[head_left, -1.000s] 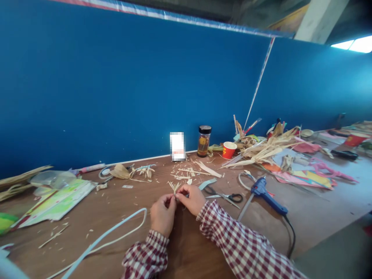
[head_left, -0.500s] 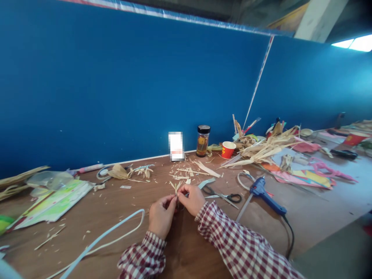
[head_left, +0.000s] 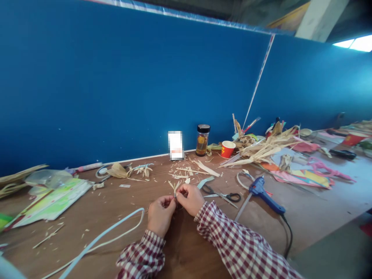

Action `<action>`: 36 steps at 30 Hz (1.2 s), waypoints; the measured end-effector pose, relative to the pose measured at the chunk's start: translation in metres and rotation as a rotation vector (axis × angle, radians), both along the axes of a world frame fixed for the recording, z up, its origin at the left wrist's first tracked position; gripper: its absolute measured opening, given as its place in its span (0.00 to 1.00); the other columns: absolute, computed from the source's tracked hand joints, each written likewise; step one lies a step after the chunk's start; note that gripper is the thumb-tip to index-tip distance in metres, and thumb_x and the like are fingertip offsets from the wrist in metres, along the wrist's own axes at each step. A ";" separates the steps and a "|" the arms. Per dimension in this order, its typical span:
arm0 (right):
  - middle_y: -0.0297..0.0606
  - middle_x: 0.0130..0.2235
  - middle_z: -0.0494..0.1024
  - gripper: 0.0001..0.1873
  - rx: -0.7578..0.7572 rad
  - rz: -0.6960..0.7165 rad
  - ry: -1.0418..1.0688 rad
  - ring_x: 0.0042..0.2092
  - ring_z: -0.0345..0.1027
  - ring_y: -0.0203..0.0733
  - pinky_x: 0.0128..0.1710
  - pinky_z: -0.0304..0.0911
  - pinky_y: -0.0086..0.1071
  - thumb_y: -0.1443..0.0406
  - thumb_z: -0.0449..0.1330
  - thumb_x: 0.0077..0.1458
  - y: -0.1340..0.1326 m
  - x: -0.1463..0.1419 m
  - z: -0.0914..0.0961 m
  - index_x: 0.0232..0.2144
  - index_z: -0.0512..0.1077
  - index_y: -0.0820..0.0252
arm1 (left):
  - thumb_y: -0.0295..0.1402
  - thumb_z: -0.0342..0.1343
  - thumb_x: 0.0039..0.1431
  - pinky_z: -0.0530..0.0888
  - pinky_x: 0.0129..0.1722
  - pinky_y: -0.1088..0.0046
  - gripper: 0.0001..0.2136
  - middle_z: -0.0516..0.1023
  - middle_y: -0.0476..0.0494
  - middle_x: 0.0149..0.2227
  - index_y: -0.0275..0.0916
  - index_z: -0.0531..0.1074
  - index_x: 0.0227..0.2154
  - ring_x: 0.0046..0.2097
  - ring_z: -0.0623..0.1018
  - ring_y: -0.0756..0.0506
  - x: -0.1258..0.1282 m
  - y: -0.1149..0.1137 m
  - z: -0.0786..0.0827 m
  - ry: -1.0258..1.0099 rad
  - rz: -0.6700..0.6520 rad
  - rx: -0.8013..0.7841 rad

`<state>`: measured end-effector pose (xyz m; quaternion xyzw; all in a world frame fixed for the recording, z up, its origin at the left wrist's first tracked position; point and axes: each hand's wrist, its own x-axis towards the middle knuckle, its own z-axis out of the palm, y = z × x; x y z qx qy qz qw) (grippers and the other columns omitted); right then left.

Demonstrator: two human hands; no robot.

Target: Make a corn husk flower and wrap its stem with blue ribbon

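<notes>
Between my two hands stands a small bundle of pale husk strips (head_left: 174, 186), its tips fanned out upward. My left hand (head_left: 161, 215) pinches the lower end with thumb and forefinger. From the other side, my right hand (head_left: 189, 198) pinches the same bundle just below the fanned tips. The fingertips of both hands nearly meet, and they hide the bundle's lower part. Just right of my right hand lie black-handled scissors (head_left: 232, 197) and a pale blue-green strip (head_left: 207, 181). Husk scraps (head_left: 186, 172) are scattered beyond my hands.
A blue glue gun (head_left: 266, 195) with a cord rests at the right. Behind are a lidded jar (head_left: 202, 141), a red paper cup (head_left: 227, 148) and a heap of dry husks (head_left: 261, 149). A light-blue cord (head_left: 107, 230) loops at the left. A blue partition (head_left: 130, 77) bounds the table.
Both hands keep their pinch on the husk bundle, with barely any shift. The whole view has slid very slightly.
</notes>
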<state>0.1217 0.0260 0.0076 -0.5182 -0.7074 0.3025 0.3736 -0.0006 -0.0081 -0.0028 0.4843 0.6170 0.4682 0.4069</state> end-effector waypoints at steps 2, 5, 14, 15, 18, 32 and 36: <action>0.35 0.26 0.75 0.06 0.007 0.012 -0.008 0.29 0.67 0.35 0.29 0.58 0.26 0.66 0.55 0.47 0.000 0.000 -0.001 0.24 0.71 0.61 | 0.38 0.55 0.45 0.67 0.23 0.78 0.13 0.76 0.46 0.21 0.32 0.74 0.29 0.24 0.74 0.49 0.001 -0.001 0.000 0.018 0.006 0.004; 0.36 0.26 0.76 0.05 0.018 -0.003 -0.069 0.30 0.67 0.36 0.29 0.58 0.27 0.66 0.56 0.46 0.000 0.001 -0.001 0.24 0.71 0.61 | 0.38 0.55 0.44 0.67 0.23 0.78 0.12 0.76 0.46 0.22 0.33 0.74 0.27 0.25 0.74 0.49 0.002 -0.002 -0.001 0.056 0.000 0.013; 0.34 0.32 0.78 0.10 0.071 0.187 -0.073 0.33 0.69 0.35 0.34 0.60 0.27 0.65 0.53 0.52 0.004 0.010 -0.003 0.31 0.74 0.58 | 0.38 0.53 0.46 0.64 0.19 0.79 0.11 0.74 0.48 0.17 0.35 0.74 0.26 0.20 0.73 0.50 -0.009 0.001 -0.003 0.186 0.021 -0.065; 0.34 0.32 0.78 0.10 0.081 0.173 -0.095 0.34 0.69 0.36 0.35 0.60 0.27 0.65 0.53 0.52 0.003 0.010 -0.003 0.33 0.74 0.57 | 0.38 0.53 0.46 0.65 0.19 0.78 0.11 0.74 0.48 0.17 0.35 0.74 0.26 0.21 0.73 0.49 -0.010 0.002 -0.002 0.188 0.020 -0.075; 0.34 0.32 0.77 0.10 0.149 0.124 -0.210 0.37 0.67 0.39 0.37 0.59 0.30 0.63 0.56 0.50 -0.001 0.011 -0.001 0.35 0.74 0.55 | 0.37 0.55 0.44 0.66 0.20 0.78 0.10 0.75 0.48 0.19 0.35 0.72 0.28 0.21 0.73 0.49 -0.011 0.001 -0.001 0.199 0.029 -0.084; 0.35 0.31 0.77 0.07 0.186 0.201 -0.462 0.37 0.65 0.41 0.38 0.56 0.31 0.62 0.59 0.48 0.001 0.019 0.002 0.31 0.76 0.53 | 0.33 0.47 0.53 0.64 0.28 0.75 0.09 0.76 0.46 0.25 0.38 0.72 0.28 0.28 0.74 0.48 -0.009 -0.022 0.003 0.643 -0.088 0.042; 0.34 0.31 0.77 0.09 0.176 0.228 -0.415 0.37 0.65 0.41 0.39 0.56 0.31 0.60 0.59 0.48 0.001 0.020 0.003 0.33 0.75 0.54 | 0.33 0.44 0.55 0.66 0.34 0.72 0.10 0.76 0.44 0.30 0.40 0.71 0.32 0.33 0.74 0.46 -0.015 -0.029 0.009 0.797 -0.103 0.122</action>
